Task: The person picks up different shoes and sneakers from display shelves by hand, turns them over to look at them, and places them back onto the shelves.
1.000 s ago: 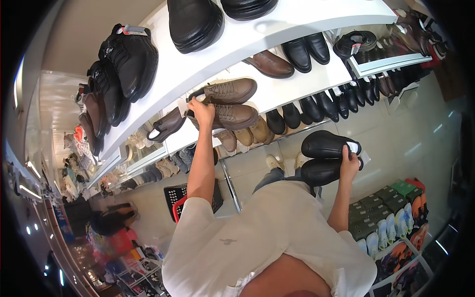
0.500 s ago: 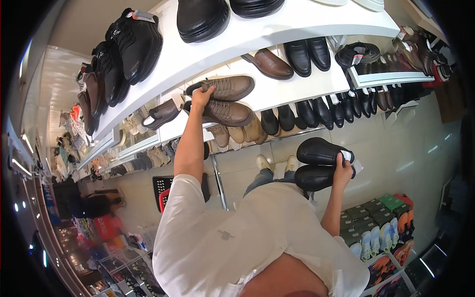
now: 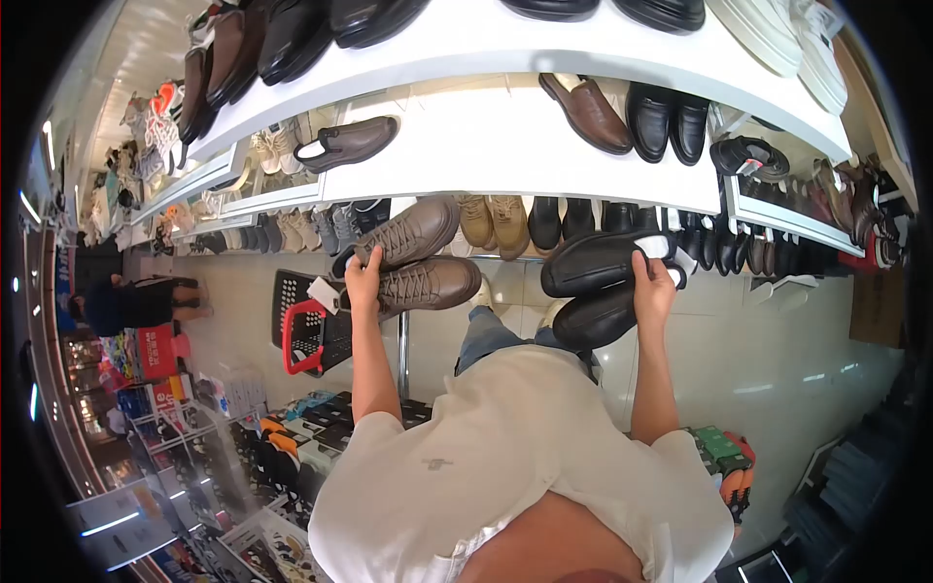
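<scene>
My left hand (image 3: 363,280) is closed on a pair of brown lace-up shoes (image 3: 428,284), gripping them at the heel ends, with a white tag (image 3: 323,292) hanging beside it. The pair is held in the air in front of the white shelf (image 3: 466,175). On the other side, my right hand (image 3: 653,287) pinches a pair of black slip-on shoes (image 3: 593,316) by their openings, thumb on top. White lining or paper shows inside the black pair. Toes of both pairs point inward, towards each other, and a small gap separates them.
On the middle shelf are a dark brown loafer (image 3: 348,144), a brown slip-on (image 3: 587,112) and black loafers (image 3: 669,121). Tan shoes (image 3: 493,222) stand in the row below. A black basket with a red handle (image 3: 309,330) is at lower left; another person (image 3: 136,303) is farther left.
My left hand has brought the brown lace-up pair off the shelf, down towards my body. My right hand has raised the black pair closer to it. The view has shifted.
</scene>
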The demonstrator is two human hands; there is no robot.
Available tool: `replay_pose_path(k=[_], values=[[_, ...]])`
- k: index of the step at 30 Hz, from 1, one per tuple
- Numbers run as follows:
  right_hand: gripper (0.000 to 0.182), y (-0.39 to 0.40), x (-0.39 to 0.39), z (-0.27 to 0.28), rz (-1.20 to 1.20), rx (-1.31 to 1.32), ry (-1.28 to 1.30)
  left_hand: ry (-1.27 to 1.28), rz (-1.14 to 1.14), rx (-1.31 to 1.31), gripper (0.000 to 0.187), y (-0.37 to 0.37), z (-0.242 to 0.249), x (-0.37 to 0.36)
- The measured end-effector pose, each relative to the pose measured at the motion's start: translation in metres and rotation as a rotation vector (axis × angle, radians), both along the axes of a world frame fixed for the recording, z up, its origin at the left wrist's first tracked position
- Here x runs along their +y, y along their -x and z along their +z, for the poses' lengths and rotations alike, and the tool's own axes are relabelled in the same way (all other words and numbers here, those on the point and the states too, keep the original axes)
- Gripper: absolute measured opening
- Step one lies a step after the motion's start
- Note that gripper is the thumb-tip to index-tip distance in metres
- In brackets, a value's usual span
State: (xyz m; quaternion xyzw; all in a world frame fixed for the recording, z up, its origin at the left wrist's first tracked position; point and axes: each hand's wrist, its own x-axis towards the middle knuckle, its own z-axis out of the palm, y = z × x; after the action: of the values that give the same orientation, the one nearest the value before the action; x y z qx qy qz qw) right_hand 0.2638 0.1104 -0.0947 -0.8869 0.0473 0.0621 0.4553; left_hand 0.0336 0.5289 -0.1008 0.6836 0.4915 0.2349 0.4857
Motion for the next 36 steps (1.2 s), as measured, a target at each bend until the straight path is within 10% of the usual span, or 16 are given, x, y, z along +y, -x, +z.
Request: replay_pose_path(k=[9,18,22,36], values=[[0.042,-0.010,0.208,0.065,0.397,-0.206,-0.109,-0.013,0.117,0.053,0.034,0.120,-0.019,0.033],[0.039,-0.084,0.411,0.089,0.309,-0.408,0.145,0.031,0.177,-0.078,0.029,0.153,-0.016,0.107],[0.041,-0.119,0.457,0.071,0.292,-0.770,0.368,0.041,0.152,-0.107,0.029,0.157,-0.010,0.136],[0.042,-0.160,0.493,0.073,0.484,-0.730,0.505,0.072,0.135,-0.027,0.030,0.168,-0.017,0.161]])
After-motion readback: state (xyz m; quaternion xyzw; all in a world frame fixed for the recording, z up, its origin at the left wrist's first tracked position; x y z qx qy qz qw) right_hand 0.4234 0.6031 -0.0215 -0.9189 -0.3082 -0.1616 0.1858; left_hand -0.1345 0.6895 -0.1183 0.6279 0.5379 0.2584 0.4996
